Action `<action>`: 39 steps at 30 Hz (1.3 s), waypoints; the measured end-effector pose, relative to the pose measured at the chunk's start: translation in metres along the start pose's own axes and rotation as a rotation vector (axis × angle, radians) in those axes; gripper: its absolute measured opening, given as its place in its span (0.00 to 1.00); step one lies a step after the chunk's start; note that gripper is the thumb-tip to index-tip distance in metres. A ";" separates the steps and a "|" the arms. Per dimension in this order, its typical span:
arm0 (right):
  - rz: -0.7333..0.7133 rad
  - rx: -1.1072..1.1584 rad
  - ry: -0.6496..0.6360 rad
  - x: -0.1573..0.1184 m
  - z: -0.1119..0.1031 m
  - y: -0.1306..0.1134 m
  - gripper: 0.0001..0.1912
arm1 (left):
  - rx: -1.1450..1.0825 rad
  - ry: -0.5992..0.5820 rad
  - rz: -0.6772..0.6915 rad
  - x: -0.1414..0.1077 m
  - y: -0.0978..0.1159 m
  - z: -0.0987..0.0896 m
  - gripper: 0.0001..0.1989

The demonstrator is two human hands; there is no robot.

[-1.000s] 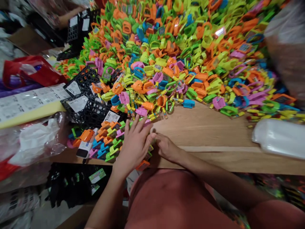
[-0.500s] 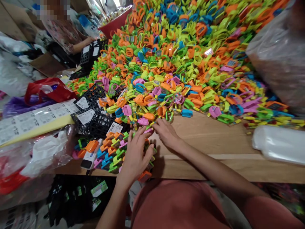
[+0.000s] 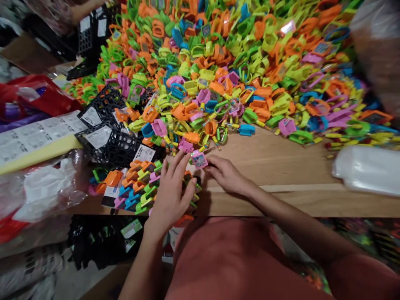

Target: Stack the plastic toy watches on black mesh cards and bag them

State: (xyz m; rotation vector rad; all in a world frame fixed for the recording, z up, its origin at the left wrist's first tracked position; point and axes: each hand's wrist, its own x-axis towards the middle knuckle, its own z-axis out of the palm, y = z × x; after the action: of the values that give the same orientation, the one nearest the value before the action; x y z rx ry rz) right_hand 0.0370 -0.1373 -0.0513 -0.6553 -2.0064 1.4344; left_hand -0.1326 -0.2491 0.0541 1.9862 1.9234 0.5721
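A wooden table [image 3: 275, 166] is heaped with bright plastic trinkets [image 3: 200, 71]. A pink trinket [image 3: 199, 160] is touched by the loosely bent fingertips of the right hand [image 3: 226, 175], just ahead of them; a stacked row of trinkets [image 3: 140, 189] is overlapped by the half-curled fingers of the left hand [image 3: 170, 187]. Whether either is gripped cannot be told.

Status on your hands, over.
Left hand spread on stacked plastic pieces. Right hand at pink square piece, grip unclear. Black plastic rack just beyond the stack.
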 end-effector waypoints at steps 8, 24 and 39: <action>0.056 0.188 -0.064 -0.002 0.025 0.009 0.13 | -0.034 0.003 0.001 0.001 0.002 -0.002 0.29; -0.205 -0.175 -0.197 -0.015 0.031 0.024 0.11 | 0.100 -0.100 -0.001 0.003 0.008 0.002 0.18; 0.065 -0.036 -0.354 -0.093 -0.030 -0.018 0.08 | -0.173 0.494 -0.257 -0.068 -0.009 -0.012 0.17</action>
State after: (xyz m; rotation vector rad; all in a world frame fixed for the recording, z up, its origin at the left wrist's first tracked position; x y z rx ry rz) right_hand 0.1229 -0.1858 -0.0430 -0.5121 -2.3015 1.6491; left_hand -0.1479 -0.3171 0.0560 1.5555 2.2649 1.1954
